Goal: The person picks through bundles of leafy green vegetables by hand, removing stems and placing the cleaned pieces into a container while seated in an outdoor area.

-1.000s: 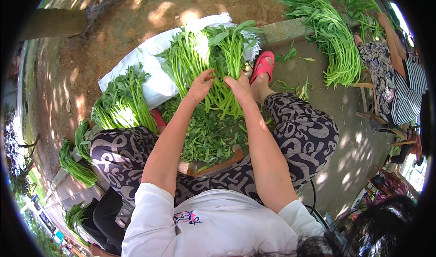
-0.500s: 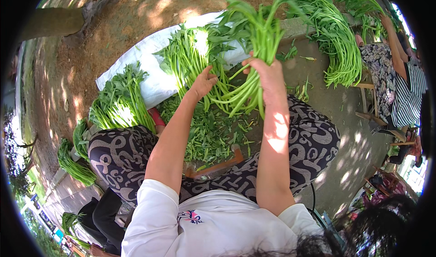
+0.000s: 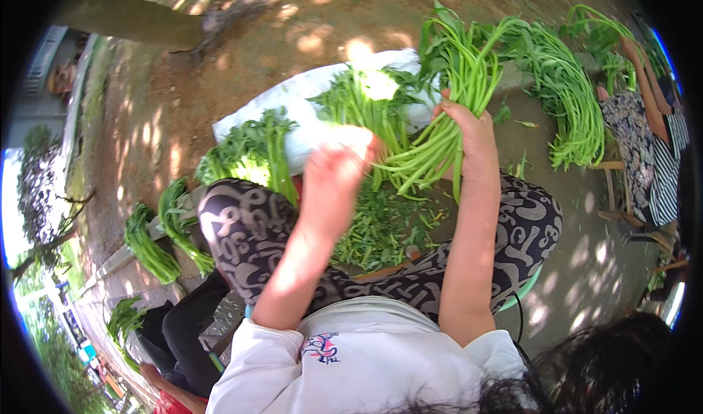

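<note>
My right hand point(image 3: 471, 132) is wrapped round a bunch of water spinach point(image 3: 474, 77), its leafy tops pointing away and its cut stems fanning out to the left. My left hand point(image 3: 340, 163), smeared by motion, is over the near edge of a white sheet point(image 3: 300, 101); its fingers cannot be made out. Beyond it, a heap of water spinach point(image 3: 370, 117) lies on the sheet, with a bright patch of sun on it. Another bundle point(image 3: 253, 150) rests beside my left knee. Between my knees, loose trimmed leaves point(image 3: 384, 227) are scattered over the ground.
A long pile of greens point(image 3: 567, 103) lies at the right. Behind it sits a person in a striped top point(image 3: 663, 176), holding stems. Smaller bundles point(image 3: 150, 245) lie at the left, near a person in black trousers point(image 3: 196, 330). A tree trunk point(image 3: 132, 17) stands far left.
My left hand has left the heap and swung nearer to me and leftward. The right hand still holds its bunch, now more upright and steady. The whole view has turned somewhat left.
</note>
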`<state>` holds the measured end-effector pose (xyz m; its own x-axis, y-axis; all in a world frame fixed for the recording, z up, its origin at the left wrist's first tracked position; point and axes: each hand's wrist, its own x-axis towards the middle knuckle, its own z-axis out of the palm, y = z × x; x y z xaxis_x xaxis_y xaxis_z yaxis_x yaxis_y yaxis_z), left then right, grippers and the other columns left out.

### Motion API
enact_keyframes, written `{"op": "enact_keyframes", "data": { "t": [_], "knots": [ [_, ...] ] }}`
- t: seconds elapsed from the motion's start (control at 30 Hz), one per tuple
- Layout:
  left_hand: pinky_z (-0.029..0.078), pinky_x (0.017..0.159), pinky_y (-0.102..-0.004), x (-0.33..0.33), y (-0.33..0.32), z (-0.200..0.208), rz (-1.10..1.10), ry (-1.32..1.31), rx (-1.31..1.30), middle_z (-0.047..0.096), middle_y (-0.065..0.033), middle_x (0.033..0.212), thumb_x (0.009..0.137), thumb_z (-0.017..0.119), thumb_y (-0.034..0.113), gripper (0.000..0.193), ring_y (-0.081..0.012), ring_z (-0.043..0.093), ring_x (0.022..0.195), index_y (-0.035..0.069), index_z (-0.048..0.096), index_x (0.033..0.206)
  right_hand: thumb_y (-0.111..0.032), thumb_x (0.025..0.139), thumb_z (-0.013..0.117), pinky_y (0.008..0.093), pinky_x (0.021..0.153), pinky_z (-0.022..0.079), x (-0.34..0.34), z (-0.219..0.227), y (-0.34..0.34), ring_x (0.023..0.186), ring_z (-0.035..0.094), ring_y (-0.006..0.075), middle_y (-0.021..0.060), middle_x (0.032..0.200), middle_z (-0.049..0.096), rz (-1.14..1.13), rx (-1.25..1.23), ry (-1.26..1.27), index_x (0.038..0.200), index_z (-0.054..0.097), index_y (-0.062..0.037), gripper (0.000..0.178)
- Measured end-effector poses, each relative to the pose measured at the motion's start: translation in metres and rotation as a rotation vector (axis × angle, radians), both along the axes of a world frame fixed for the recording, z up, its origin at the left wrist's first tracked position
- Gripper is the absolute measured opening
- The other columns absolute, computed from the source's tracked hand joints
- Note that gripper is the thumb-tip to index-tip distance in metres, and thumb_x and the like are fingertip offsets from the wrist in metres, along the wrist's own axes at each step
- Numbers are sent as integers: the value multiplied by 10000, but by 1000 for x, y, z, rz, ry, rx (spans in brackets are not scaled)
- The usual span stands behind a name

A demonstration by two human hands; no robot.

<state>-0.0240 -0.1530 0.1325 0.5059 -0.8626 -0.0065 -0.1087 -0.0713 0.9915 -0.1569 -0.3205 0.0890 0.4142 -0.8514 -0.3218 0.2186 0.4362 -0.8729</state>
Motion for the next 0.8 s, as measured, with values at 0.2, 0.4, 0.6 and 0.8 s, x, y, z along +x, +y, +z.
{"op": "enact_keyframes", "data": {
  "t": [0.2,0.4,0.6,0.8],
  "knots": [
    [459,840,-335,-111,81,124,-905,1260,-560,585,-143,1040,920,515,32,137,-236,575,978,-14,580,1032,-70,795,636,283,548,504,13,26,33,637,610,168,100,747,635,101,81,-179,1049,583,14,273],
    [453,857,-327,-145,118,141,-1214,1292,-670,573,-128,1072,917,508,16,155,-219,569,992,-16,561,1059,-75,799,628,294,563,515,20,46,64,652,610,180,96,775,634,200,85,-261,1038,579,3,256],
    [458,836,-330,-137,145,153,-1313,1127,-701,586,-134,1037,916,514,29,133,-229,576,966,-9,572,1030,-110,789,632,287,546,506,40,53,91,596,602,166,93,734,633,306,28,-227,941,598,0,190],
    [464,815,-333,-134,163,162,-1350,989,-681,599,-140,1002,915,521,42,115,-240,583,941,-3,583,1002,-118,778,643,275,613,501,71,59,122,682,609,168,89,786,634,371,-48,-172,1080,583,6,332]
  ]
}}
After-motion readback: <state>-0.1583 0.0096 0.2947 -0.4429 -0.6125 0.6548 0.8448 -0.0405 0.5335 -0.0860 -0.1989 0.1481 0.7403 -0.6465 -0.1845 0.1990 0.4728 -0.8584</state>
